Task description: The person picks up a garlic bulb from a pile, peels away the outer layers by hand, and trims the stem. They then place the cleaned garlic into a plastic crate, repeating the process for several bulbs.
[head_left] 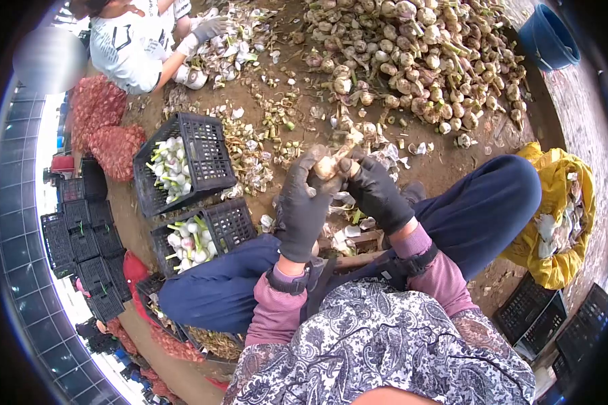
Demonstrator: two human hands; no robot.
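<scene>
A garlic bulb [327, 167] with dry, brownish skin and a pale stem is between my gloved hands, in front of my knees. My left hand [302, 210] is closed around it from the left, fingers curled over the bulb. From the other side, my right hand [380, 194] pinches at the bulb with thumb and fingers; its exact contact is partly hidden. Both gloves are dark grey. Peeled skins and stem bits [260, 169] litter the dirt floor beyond the hands.
Ahead lies a big heap of unpeeled garlic [419, 54]. Black crates [213, 158] of white cleaned garlic stand at left, near red mesh sacks [118, 148]. A yellow sack [520, 246] is right, a blue bucket [544, 44] far right. Another person [132, 47] sits upper left.
</scene>
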